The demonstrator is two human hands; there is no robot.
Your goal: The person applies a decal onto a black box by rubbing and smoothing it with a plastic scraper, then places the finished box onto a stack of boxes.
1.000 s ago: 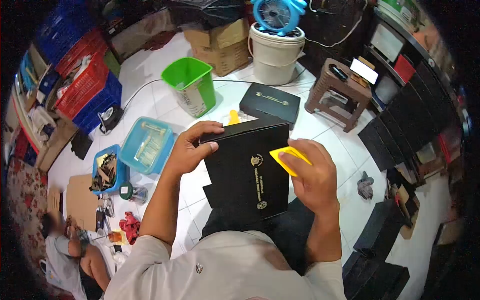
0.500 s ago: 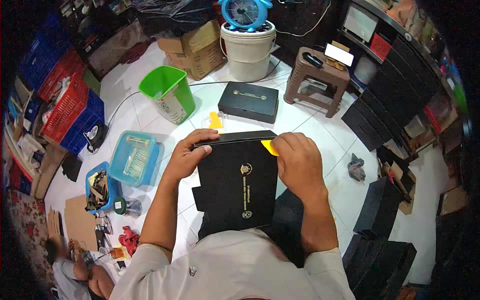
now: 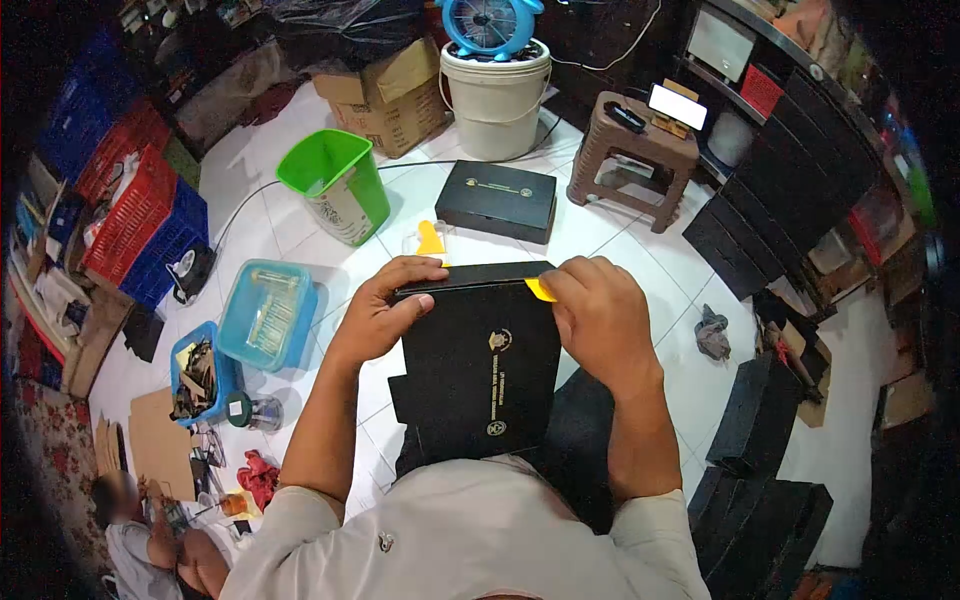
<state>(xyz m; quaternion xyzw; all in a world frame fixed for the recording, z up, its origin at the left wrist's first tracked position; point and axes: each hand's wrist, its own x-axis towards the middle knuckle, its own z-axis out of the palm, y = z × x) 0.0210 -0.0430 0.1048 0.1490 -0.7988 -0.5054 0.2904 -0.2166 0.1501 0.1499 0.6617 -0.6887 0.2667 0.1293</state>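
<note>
A black cardboard box (image 3: 480,370) with gold printing leans against my body, its folded edge toward the far side. My left hand (image 3: 392,305) is closed around the box's far left corner, thumb on the printed face and fingers over the edge. In my right hand (image 3: 605,315) a flat yellow scraper-like piece (image 3: 540,290) is pinched, lying against the box's far edge near the right corner. Most of that piece is hidden by my fingers. Beyond the box, a yellow shape (image 3: 430,238) lies on a clear item on the floor.
A finished-looking black box (image 3: 495,200) lies ahead, beside a green bin (image 3: 340,190). A brown stool (image 3: 635,155) holds a phone. Blue tubs (image 3: 265,315) stand left, black boxes (image 3: 765,530) right. Another person (image 3: 145,545) sits at lower left.
The box has shifted slightly to the right. My left thumb has moved a little right with it. The yellow piece lies at a flatter angle against the edge.
</note>
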